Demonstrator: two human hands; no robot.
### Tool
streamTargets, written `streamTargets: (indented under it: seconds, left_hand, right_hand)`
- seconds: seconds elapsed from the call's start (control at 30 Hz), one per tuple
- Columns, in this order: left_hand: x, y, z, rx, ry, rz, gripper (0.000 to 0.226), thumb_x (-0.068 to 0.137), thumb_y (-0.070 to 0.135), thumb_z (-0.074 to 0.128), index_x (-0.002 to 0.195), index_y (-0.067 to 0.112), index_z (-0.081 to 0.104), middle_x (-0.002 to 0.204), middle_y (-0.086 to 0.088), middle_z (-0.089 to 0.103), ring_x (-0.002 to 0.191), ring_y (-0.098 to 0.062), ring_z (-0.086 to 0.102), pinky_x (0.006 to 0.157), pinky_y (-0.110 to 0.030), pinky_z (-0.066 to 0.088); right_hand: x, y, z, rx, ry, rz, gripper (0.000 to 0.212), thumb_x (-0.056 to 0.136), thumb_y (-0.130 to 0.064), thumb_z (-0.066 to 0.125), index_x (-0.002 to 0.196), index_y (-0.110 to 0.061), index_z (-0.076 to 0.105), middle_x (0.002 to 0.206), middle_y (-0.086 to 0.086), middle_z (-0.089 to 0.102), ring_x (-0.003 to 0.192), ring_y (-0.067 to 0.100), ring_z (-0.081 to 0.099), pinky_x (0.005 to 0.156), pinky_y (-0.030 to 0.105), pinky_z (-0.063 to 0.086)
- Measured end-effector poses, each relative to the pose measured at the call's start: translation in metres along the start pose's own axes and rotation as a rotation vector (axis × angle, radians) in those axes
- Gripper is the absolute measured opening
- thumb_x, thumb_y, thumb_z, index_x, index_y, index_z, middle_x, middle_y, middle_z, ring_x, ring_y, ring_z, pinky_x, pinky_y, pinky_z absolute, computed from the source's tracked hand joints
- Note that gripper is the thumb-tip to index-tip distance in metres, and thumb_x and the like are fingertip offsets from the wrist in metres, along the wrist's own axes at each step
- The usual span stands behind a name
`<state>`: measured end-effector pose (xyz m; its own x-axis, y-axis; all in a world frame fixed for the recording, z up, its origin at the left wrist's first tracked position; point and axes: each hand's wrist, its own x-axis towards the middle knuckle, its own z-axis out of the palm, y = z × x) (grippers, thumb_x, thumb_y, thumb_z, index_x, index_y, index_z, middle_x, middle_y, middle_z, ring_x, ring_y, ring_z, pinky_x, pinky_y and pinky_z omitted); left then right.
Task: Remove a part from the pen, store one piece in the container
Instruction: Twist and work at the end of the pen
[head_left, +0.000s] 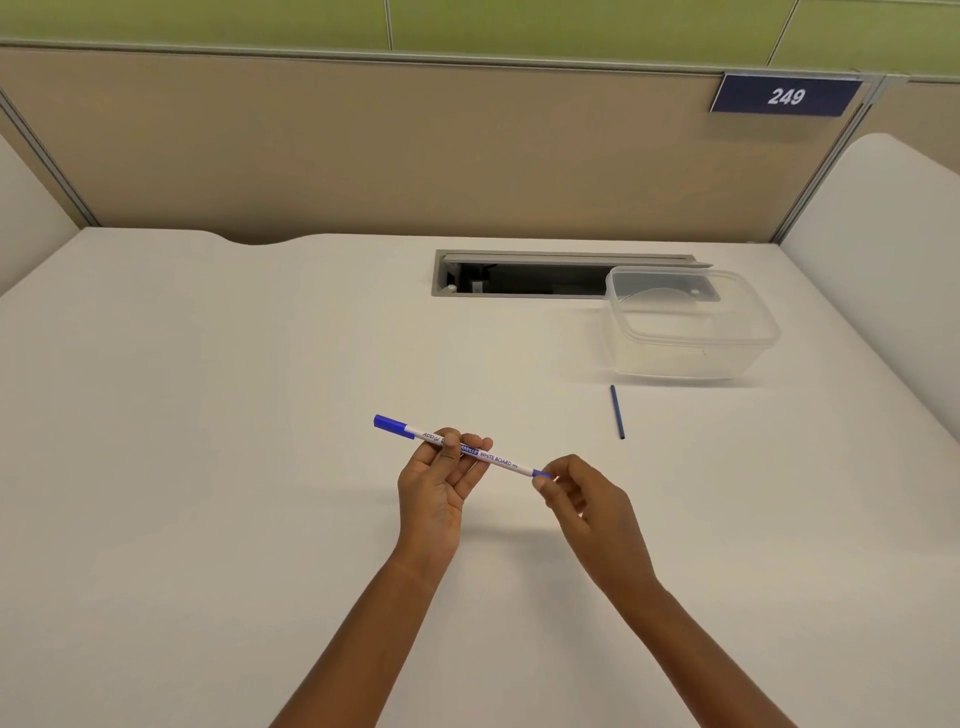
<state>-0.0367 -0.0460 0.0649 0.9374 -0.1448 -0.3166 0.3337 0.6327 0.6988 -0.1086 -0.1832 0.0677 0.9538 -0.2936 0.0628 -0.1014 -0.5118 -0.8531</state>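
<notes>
A white whiteboard pen (498, 459) with a blue cap at its far left end is held level above the white desk. My left hand (441, 486) grips its barrel near the middle, thumb on top. My right hand (582, 499) pinches the small blue end piece (541, 474) at the pen's right tip. A thin dark blue stick (617, 412), like an ink refill, lies loose on the desk to the right. Behind it stands a clear plastic container (685, 338), open on top, with nothing visible inside.
A grey cable slot (519, 275) with an open flap is set into the desk behind the container. Beige partition walls close the back and sides, with a blue plate reading 249 (785, 95) at the upper right.
</notes>
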Motion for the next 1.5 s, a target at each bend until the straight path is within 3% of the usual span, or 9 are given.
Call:
streamTargets:
  seconds: [0.13,0.4,0.6,0.77,0.93,1.13,1.27,1.43,1.5]
  left_hand:
    - [-0.001,0.000,0.001,-0.004,-0.003,-0.005,0.022,0.094,0.004,0.043,0.077,0.008,0.056,0.061,0.001,0.072,0.066,-0.015,0.073,0.058,-0.022,0.059]
    - [-0.002,0.003,0.007,-0.019,-0.009,-0.007,0.021,0.093,0.004,0.043,0.077,0.007,0.056,0.060,0.000,0.072,0.065,-0.015,0.073,0.057,-0.023,0.058]
    - [-0.002,0.002,0.004,-0.008,-0.011,0.003,0.021,0.093,0.004,0.042,0.078,0.008,0.056,0.061,0.000,0.072,0.067,-0.014,0.073,0.059,-0.023,0.059]
    - [-0.003,0.002,0.003,-0.021,0.017,0.004,0.021,0.093,0.003,0.043,0.078,0.007,0.057,0.061,0.000,0.072,0.065,-0.015,0.073,0.057,-0.023,0.059]
    - [-0.002,0.005,0.001,-0.027,0.022,0.016,0.021,0.093,0.003,0.043,0.079,0.007,0.057,0.061,0.000,0.073,0.065,-0.015,0.073,0.057,-0.023,0.059]
    - [-0.004,0.002,0.000,-0.023,0.008,0.006,0.021,0.094,0.004,0.042,0.079,0.008,0.057,0.061,-0.001,0.073,0.066,-0.015,0.073,0.058,-0.023,0.059]
    - [-0.004,0.001,0.003,-0.018,-0.009,0.002,0.022,0.094,0.004,0.042,0.077,0.008,0.056,0.060,0.000,0.072,0.066,-0.014,0.073,0.057,-0.022,0.058]
    - [-0.003,0.001,0.005,-0.005,-0.023,0.004,0.022,0.094,0.004,0.042,0.077,0.008,0.055,0.060,0.000,0.072,0.066,-0.014,0.073,0.059,-0.023,0.059]
    - [-0.004,0.001,0.005,0.003,-0.021,0.007,0.022,0.094,0.004,0.042,0.077,0.008,0.055,0.060,0.001,0.072,0.066,-0.014,0.073,0.059,-0.022,0.059]
  right_hand:
    - [0.001,-0.001,0.000,-0.236,0.055,-0.155,0.014,0.090,-0.021,0.053,0.080,-0.016,0.060,0.065,-0.004,0.053,0.065,0.016,0.049,0.058,0.025,0.037]
    - [0.008,-0.019,0.004,0.395,0.013,0.326,0.045,0.094,-0.021,0.045,0.049,-0.017,0.041,0.042,-0.009,0.031,0.041,0.011,0.027,0.050,0.026,0.027]
    - [0.012,-0.023,-0.006,1.068,-0.295,0.785,0.050,0.091,-0.029,0.044,0.043,-0.018,0.039,0.037,-0.008,0.026,0.031,0.007,0.026,0.036,0.017,0.033]
    - [0.008,-0.020,-0.002,0.369,-0.146,0.440,0.043,0.094,-0.038,0.040,0.058,-0.019,0.053,0.044,-0.007,0.040,0.040,0.007,0.037,0.051,0.020,0.037]
    - [0.001,-0.010,-0.001,0.078,-0.029,0.050,0.011,0.087,-0.029,0.056,0.077,-0.035,0.055,0.062,-0.012,0.054,0.058,0.004,0.049,0.057,0.013,0.039]
    - [0.004,-0.007,-0.006,-0.583,0.106,-0.447,0.010,0.080,-0.015,0.057,0.075,-0.011,0.064,0.057,0.002,0.058,0.050,0.023,0.052,0.047,0.029,0.042]
    - [0.005,-0.010,-0.005,-0.161,-0.052,-0.051,0.031,0.093,-0.021,0.041,0.065,-0.020,0.052,0.051,-0.007,0.044,0.051,0.009,0.039,0.053,0.021,0.030]
    - [0.014,-0.022,-0.008,0.701,-0.259,0.549,0.042,0.095,-0.021,0.038,0.053,-0.015,0.044,0.037,-0.008,0.032,0.035,0.010,0.032,0.047,0.021,0.034]
    - [0.014,-0.021,-0.009,0.750,-0.301,0.598,0.043,0.094,-0.022,0.038,0.052,-0.015,0.045,0.037,-0.006,0.033,0.034,0.011,0.033,0.046,0.022,0.036]
